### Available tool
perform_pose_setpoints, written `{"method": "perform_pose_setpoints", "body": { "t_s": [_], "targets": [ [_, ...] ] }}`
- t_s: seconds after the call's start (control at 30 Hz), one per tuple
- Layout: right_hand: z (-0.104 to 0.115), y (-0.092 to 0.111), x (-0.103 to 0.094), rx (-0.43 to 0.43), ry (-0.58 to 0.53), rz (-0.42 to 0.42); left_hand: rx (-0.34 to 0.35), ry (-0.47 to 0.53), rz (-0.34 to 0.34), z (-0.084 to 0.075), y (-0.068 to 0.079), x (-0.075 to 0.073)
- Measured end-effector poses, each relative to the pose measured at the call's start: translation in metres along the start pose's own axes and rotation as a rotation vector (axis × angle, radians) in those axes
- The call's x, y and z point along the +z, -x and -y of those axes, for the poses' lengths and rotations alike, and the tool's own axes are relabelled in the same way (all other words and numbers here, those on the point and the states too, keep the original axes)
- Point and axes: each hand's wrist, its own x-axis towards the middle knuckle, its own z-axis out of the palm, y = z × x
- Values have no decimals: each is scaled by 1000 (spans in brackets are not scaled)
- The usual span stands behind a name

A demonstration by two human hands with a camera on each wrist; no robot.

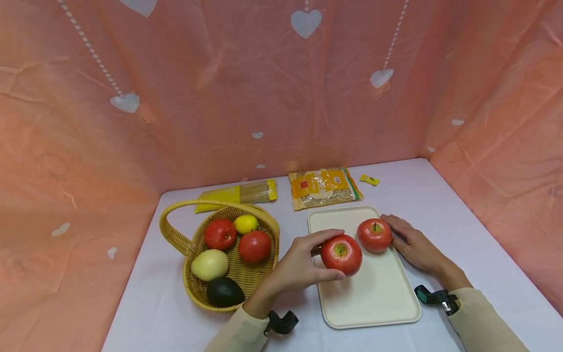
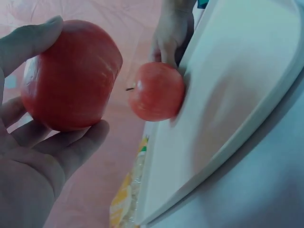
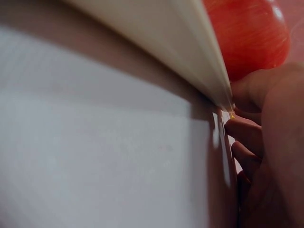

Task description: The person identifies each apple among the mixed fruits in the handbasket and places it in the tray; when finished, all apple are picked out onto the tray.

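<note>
My left hand (image 1: 299,261) holds a red apple (image 1: 341,254) above the cream tray (image 1: 374,303), thumb on one side and fingers on the other. In the left wrist view this apple (image 2: 73,76) is apart from the tray. A second red apple (image 1: 374,235), stem up, sits on the tray near its far right corner. At the tray's right edge my right hand (image 1: 415,247) grips the rim, close beside that second apple. The right wrist view shows the thumb at the rim (image 3: 216,71) and the fingertips (image 3: 232,126) just outside it.
Left of the tray, a wicker basket (image 1: 189,291) with a tall handle contains two red fruits, a lemon (image 1: 246,224), a pale green fruit (image 1: 209,265) and an avocado (image 1: 225,292). Behind lie a noodle pack (image 1: 237,194), a grain bag (image 1: 324,187) and a small yellow packet (image 1: 369,180).
</note>
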Motion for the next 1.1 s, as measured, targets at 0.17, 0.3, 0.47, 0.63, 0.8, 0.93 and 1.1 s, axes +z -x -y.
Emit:
{"method": "perform_pose_setpoints", "body": {
  "t_s": [0.17,0.3,0.47,0.63,0.8,0.93,1.1],
  "targets": [
    [-2,1,1,-9,3,-5,-7,-48,-44,8,-13,9],
    [-4,1,2,-18,4,-9,-31,-101,-93,16,-21,17],
    [-4,2,1,-27,13,-8,-110,-143,-155,26,-31,24],
    [-4,2,-1,-30,19,-6,-170,-188,-183,37,-40,29],
    [-3,1,-1,-36,17,-2,-202,-193,-192,46,-45,31],
    [-3,1,0,-37,16,-4,-207,-214,-179,50,-49,32],
    [-2,2,-1,-38,6,-10,-194,-247,-163,53,-51,31]
  ]
}}
